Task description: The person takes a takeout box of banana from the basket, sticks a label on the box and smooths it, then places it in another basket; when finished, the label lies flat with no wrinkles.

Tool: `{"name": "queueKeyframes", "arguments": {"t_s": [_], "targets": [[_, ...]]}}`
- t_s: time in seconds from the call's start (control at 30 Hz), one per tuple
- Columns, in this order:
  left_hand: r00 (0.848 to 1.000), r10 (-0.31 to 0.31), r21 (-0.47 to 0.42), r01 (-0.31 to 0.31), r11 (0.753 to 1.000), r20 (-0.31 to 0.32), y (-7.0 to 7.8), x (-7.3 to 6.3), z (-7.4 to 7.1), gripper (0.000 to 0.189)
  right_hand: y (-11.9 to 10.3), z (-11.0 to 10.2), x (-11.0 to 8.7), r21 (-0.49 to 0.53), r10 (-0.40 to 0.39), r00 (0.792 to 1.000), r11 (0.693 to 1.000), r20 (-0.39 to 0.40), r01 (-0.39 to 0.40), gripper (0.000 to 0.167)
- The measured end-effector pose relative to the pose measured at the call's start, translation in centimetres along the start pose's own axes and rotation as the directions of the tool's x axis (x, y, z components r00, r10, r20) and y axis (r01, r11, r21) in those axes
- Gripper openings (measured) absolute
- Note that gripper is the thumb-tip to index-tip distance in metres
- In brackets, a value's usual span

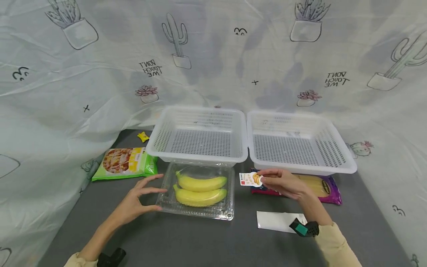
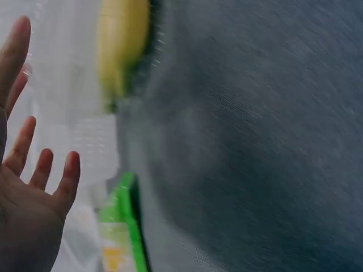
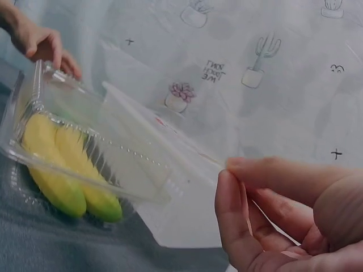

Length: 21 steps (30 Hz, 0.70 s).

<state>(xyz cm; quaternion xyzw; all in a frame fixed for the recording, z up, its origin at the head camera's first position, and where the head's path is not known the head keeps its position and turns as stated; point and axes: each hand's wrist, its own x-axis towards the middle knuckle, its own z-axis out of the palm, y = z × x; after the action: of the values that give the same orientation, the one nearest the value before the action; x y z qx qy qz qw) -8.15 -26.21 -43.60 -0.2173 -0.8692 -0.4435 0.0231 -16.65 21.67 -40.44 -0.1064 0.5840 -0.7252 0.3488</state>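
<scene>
A clear plastic clamshell box (image 1: 198, 211) with two bananas (image 1: 201, 183) inside sits in the middle of the table, its lid down. My left hand (image 1: 138, 200) is at the box's left side with fingers spread; the fingertips are at the edge, and whether they touch it I cannot tell. To the right of the box, my right hand (image 1: 283, 182) pinches a small white label (image 1: 247, 179) with a banana picture between thumb and forefinger. In the right wrist view the label is seen nearly edge-on at the fingertips (image 3: 237, 164).
Two white perforated baskets (image 1: 197, 157) (image 1: 300, 168) stand behind the box. Left lies a green food bag (image 1: 125, 163), with a small yellow packet (image 1: 143, 137) beyond. A purple pasta pack (image 1: 328, 191) lies under the right hand, and a white paper strip (image 1: 277, 221) lies nearer.
</scene>
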Motion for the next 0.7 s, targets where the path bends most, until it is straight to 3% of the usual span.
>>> {"name": "queueKeyframes", "arguments": {"t_s": [0.17,0.33,0.7], "targets": [[1.0,-0.019,-0.086,0.021,0.996,0.024,-0.9,-0.2,0.2,0.049,0.2,1.0,1.5,0.011,0.01,1.0,1.0,-0.029,-0.009,0.018],[0.999,-0.014,-0.169,0.02,0.985,0.032,-0.9,0.0,0.6,0.048,0.4,1.9,3.0,0.005,0.012,0.999,1.0,-0.039,-0.012,0.019],[0.999,0.047,-0.138,-0.043,0.989,0.022,-0.9,0.4,1.6,0.058,0.1,3.9,5.5,-0.044,0.012,1.0,0.999,-0.022,-0.013,0.02]]}}
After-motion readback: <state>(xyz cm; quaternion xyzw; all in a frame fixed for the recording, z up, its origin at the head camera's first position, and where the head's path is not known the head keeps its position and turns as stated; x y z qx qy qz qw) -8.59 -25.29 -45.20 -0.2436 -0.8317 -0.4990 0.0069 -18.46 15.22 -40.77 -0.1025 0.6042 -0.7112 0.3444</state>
